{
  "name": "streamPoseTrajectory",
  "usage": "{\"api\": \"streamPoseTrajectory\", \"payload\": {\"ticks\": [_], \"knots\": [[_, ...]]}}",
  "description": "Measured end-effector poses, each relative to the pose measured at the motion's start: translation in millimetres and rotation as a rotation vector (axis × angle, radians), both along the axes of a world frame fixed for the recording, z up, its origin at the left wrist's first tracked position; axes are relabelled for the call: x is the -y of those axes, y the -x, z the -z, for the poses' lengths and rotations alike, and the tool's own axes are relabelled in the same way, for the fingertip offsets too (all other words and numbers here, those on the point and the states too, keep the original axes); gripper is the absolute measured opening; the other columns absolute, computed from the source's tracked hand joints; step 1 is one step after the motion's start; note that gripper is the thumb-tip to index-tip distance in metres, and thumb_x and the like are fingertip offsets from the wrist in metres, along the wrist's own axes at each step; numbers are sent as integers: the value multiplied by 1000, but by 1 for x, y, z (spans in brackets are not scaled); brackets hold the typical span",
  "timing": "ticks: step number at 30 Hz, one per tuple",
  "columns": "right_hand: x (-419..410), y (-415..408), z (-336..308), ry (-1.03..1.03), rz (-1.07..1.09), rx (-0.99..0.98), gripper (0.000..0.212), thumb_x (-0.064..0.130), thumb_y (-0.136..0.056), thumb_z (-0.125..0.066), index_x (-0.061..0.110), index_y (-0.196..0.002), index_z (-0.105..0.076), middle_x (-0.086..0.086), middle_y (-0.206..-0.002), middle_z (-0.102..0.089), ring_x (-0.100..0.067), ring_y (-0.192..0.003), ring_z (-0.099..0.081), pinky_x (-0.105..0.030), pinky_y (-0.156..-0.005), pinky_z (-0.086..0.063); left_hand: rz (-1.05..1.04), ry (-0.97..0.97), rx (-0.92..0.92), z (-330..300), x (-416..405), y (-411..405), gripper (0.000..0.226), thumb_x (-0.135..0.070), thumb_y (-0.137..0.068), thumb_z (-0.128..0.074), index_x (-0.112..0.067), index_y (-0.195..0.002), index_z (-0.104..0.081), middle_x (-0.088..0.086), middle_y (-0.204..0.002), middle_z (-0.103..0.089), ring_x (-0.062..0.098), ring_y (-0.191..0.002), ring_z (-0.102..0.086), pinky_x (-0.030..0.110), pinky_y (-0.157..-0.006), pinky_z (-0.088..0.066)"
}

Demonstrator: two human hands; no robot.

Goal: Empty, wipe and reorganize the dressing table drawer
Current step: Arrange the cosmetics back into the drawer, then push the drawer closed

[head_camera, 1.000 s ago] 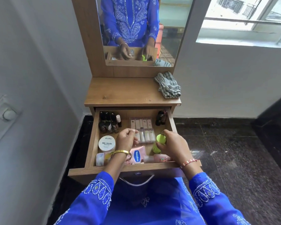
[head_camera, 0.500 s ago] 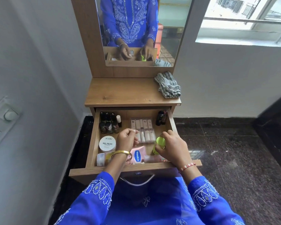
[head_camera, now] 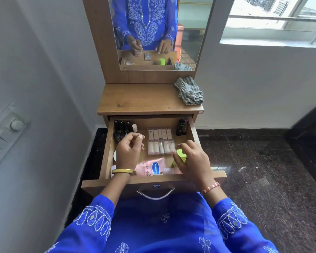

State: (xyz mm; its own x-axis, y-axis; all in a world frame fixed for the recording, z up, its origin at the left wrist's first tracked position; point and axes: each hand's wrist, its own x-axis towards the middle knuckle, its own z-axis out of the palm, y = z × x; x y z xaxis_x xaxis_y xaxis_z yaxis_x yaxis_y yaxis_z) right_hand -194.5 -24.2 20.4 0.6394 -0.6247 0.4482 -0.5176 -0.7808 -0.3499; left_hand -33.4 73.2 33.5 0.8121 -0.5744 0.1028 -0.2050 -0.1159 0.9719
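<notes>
Open drawer (head_camera: 106,148) pulled out under the counter (head_camera: 144,99), stocked with bottles. Right hand (head_camera: 193,161) curled round a green bottle (head_camera: 181,157) near front right. Left hand (head_camera: 129,151) loosely fisted, holding nothing visible. Striped cloth (head_camera: 189,90) on counter.

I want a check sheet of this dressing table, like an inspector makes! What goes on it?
Surface: wooden table top, bare except for a grey striped cloth at its right back corner.
Job's things: open wooden drawer holds dark nail polish bottles, a clear case of tubes and a pink Vaseline tube.
Clutter: two dark bottles at the drawer's back right.
Hands: left hand curled, seemingly empty; right hand grips a lime green bottle.
Cables: nothing seen.
Surroundings: mirror, wall switches, window, dark stone floor.
</notes>
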Motion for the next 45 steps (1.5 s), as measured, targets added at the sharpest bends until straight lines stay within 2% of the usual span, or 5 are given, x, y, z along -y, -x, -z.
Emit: {"api": "streamPoseTrajectory", "payload": {"ticks": [11,20,25,33,45], "knots": [[-47,8,12,-48,-245,-7,21,31,-80,-57,11,-79,-63,-3,-77,-59,-24,-73,-55,-35,-62,-50,127,-12,385,10,-41,29,25,-29,-82,-50,-10,-80,-66,-7,-74,-63,0,-75,-57,5,-65,-44],[-55,22,24,39,-208,-75,28,40,-79,-54,15,-89,-62,-2,-79,-59,-26,-72,-55,-33,-63,-47,151,-154,695,37,-73,47,23,-25,-82,-50,-9,-87,-66,5,-83,-64,13,-79,-57,26,-71,-47],[-55,23,32,73,-182,-54,22,32,-84,-49,14,-94,-60,-4,-82,-61,-28,-74,-55,-35,-65,-48,138,-166,747,45,-77,52,32,-26,-77,-56,-7,-101,-68,7,-91,-62,12,-88,-52,29,-79,-50],[-51,20,35,63,-202,-77,19,30,-86,-48,16,-92,-59,-2,-81,-60,-26,-73,-54,-31,-70,-34,126,-163,760,52,-71,45,27,-26,-75,-58,-10,-93,-71,6,-83,-60,10,-83,-50,26,-75,-45],[-15,-13,25,-32,-205,-54,25,32,-86,-47,12,-85,-64,-4,-76,-61,-28,-70,-53,-33,-68,-39,111,-199,705,48,-32,14,27,-30,-74,-57,-14,-91,-70,5,-82,-58,9,-81,-48,28,-75,-47]]}}
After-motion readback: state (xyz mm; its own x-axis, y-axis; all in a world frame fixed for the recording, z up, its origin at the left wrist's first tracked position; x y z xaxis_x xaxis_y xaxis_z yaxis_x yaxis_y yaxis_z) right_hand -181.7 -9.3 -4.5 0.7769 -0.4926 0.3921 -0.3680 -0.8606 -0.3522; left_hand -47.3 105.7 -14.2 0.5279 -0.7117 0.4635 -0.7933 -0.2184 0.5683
